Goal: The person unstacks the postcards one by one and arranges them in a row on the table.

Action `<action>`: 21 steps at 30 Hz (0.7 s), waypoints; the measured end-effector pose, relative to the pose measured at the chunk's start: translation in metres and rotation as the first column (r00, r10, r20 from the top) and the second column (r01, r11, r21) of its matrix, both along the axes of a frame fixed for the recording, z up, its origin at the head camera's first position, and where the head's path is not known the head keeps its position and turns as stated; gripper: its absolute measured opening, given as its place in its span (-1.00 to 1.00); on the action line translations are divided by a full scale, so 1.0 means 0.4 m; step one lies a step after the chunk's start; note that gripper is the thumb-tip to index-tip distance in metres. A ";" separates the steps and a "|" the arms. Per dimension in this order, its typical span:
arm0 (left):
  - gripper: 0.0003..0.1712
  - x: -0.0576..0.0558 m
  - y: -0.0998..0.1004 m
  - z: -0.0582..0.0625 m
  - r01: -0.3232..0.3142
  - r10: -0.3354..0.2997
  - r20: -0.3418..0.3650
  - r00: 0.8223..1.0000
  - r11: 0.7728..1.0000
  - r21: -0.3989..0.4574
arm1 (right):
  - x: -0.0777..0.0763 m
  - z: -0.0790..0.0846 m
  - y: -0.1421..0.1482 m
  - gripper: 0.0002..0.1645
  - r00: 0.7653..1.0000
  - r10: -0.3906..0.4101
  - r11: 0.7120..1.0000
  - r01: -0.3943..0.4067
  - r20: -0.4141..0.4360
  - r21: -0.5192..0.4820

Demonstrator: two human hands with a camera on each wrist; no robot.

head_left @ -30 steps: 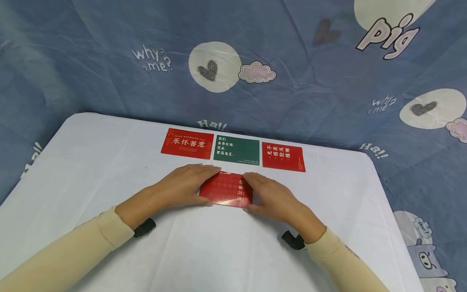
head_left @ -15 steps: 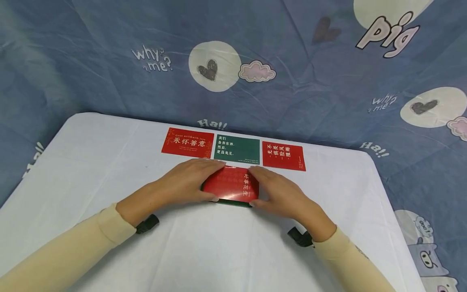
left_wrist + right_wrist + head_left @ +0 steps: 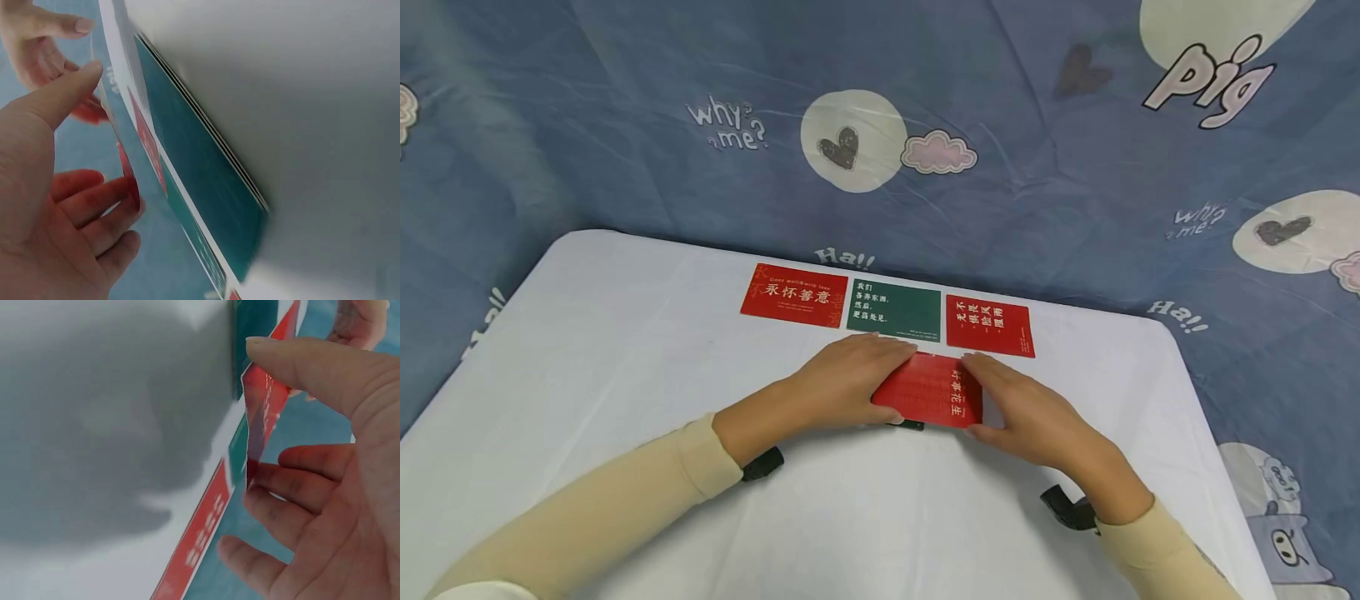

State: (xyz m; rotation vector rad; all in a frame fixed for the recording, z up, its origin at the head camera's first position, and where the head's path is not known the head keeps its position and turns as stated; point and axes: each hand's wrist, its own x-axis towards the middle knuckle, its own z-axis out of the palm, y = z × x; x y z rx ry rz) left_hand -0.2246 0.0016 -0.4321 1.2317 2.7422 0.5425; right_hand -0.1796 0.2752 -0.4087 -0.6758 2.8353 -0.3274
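A red card (image 3: 928, 389) with white characters along its right end is held by its two short ends. My left hand (image 3: 842, 385) pinches its left end between thumb and fingers, and my right hand (image 3: 1033, 410) pinches its right end. In both wrist views the card is off the table and slightly bowed. Below it lies a stack of cards (image 3: 194, 150) with a dark green top; in the head view only a green sliver shows under the red card, near the left thumb.
Behind the hands lie three cards in a row: a red card (image 3: 795, 297), a green card (image 3: 893, 312) and another red card (image 3: 990, 326). They rest on a white tablecloth (image 3: 895, 517). A blue printed cloth (image 3: 1045, 217) hangs behind the table.
Both hands have lifted the red card off the green stack and carried it to the right. The row of cards stays in place, while the head view has shifted slightly.
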 end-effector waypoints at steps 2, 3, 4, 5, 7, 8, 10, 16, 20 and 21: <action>0.01 0.001 0.023 -0.001 0.005 -0.005 0.002 1.000 1.000 0.010 | 0.004 -0.004 0.018 0.19 1.000 -0.011 1.000 0.011 -0.004 0.006; 0.00 0.001 0.033 -0.001 0.008 -0.008 0.002 1.000 1.000 0.017 | 0.005 -0.005 0.025 0.20 1.000 -0.019 1.000 0.019 -0.007 0.011; 0.01 0.002 0.043 -0.001 0.012 -0.012 0.004 1.000 1.000 0.022 | 0.006 -0.005 0.032 0.21 1.000 -0.027 1.000 0.027 -0.012 0.015; 0.00 0.002 0.053 -0.001 0.015 -0.015 0.003 1.000 1.000 0.025 | 0.006 -0.005 0.038 0.22 0.999 -0.036 0.999 0.037 -0.013 0.018; 0.00 0.002 0.072 -0.003 0.019 -0.019 0.002 1.000 0.999 0.031 | 0.007 -0.003 0.049 0.23 0.998 -0.056 0.998 0.056 -0.011 0.025; 0.00 0.002 0.081 -0.005 0.021 -0.021 0.000 1.000 0.999 0.031 | 0.008 -0.002 0.055 0.23 0.998 -0.066 0.997 0.066 -0.007 0.027; 0.01 0.002 0.101 -0.007 0.020 -0.020 -0.001 1.000 0.999 0.031 | 0.008 0.001 0.067 0.22 0.996 -0.085 0.996 0.085 0.004 0.030; 0.02 0.006 0.163 -0.011 0.007 -0.007 -0.008 1.000 1.000 0.008 | 0.006 0.000 0.108 0.22 0.994 -0.112 0.993 0.111 0.022 0.034; 0.01 0.007 0.202 -0.020 0.001 -0.001 -0.009 1.000 1.000 -0.026 | 0.000 -0.010 0.132 0.20 0.993 -0.108 0.994 0.106 0.041 0.032; 0.02 0.006 0.211 -0.024 -0.001 0.001 -0.010 1.000 0.999 -0.039 | -0.001 -0.012 0.137 0.19 0.993 -0.109 0.994 0.108 0.045 0.032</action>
